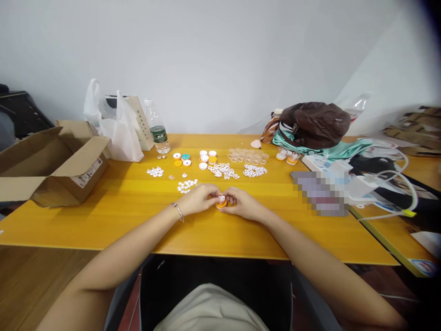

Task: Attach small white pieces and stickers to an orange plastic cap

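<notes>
Both hands meet over the near middle of the yellow table [131, 225]. Between my left hand [201, 198] and my right hand [243, 203] is a small round orange piece [221, 204] with a white part on its top. Fingers of both hands close around it; its exact kind is hard to make out. Just beyond my left hand lie small white pieces [186, 185]. Farther back are flat white cut-out pieces [223, 171], more of them [255, 171] to the right, clear round cups [248, 155], and round white, orange and teal pieces [208, 158].
An open cardboard box [72, 184], a white plastic bag [120, 133] and a water bottle [159, 131] stand left. At right are a brown bag [313, 124], a drink bottle [271, 126], small orange-white items [292, 157], a blurred flat device [320, 193] and white cables [409, 184].
</notes>
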Available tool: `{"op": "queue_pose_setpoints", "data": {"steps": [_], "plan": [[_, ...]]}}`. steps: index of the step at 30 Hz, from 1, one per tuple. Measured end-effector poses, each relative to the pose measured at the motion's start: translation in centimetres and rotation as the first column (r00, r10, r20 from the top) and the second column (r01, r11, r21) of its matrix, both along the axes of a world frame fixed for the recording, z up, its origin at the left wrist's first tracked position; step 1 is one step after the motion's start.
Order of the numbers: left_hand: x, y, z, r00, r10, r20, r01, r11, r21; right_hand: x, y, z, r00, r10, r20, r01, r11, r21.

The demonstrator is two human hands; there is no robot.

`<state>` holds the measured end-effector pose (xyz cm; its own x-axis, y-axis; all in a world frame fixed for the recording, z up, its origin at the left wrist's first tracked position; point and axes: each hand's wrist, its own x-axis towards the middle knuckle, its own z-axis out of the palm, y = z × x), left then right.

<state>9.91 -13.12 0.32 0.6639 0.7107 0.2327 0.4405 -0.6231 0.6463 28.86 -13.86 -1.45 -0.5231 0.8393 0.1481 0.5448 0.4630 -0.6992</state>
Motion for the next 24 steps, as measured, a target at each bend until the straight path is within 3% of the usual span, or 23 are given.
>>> {"op": "queue_pose_setpoints", "data": {"steps": [3, 5, 9, 16, 21, 24], "plan": [[0.0, -0.1, 0.1, 1.0, 0.003, 0.023, -0.003, 1.0, -0.015, -0.1, -0.1, 0.0, 0.997, -0.015, -0.078, 0.012, 0.999, -0.041], [-0.1, 0.0, 0.2, 0.998, 0.031, 0.051, -0.03, 0.999, -0.015, -0.2, -0.2, 0.0, 0.979, -0.014, -0.201, -0.025, 0.982, -0.189], [-0.1, 0.0, 0.3, 0.995, 0.064, 0.08, -0.065, 0.998, 0.008, -0.4, -0.1, -0.5, 0.894, -0.096, -0.437, -0.12, 0.889, -0.443], [0.0, 0.6, 0.2, 0.984, 0.089, 0.155, -0.091, 0.996, 0.008, -0.2, 0.7, -0.9, 0.854, -0.18, -0.488, -0.127, 0.837, -0.532], [1.0, 5.8, 1.3, 0.931, 0.267, 0.249, -0.284, 0.958, 0.036, 0.5, 0.7, -0.6, 0.853, -0.162, -0.496, -0.187, 0.793, -0.58], [3.3, 10.0, 2.0, 0.928, 0.371, 0.032, -0.37, 0.909, 0.19, 0.8, 0.6, -0.4, 0.861, -0.093, -0.5, -0.264, 0.759, -0.596]]}}
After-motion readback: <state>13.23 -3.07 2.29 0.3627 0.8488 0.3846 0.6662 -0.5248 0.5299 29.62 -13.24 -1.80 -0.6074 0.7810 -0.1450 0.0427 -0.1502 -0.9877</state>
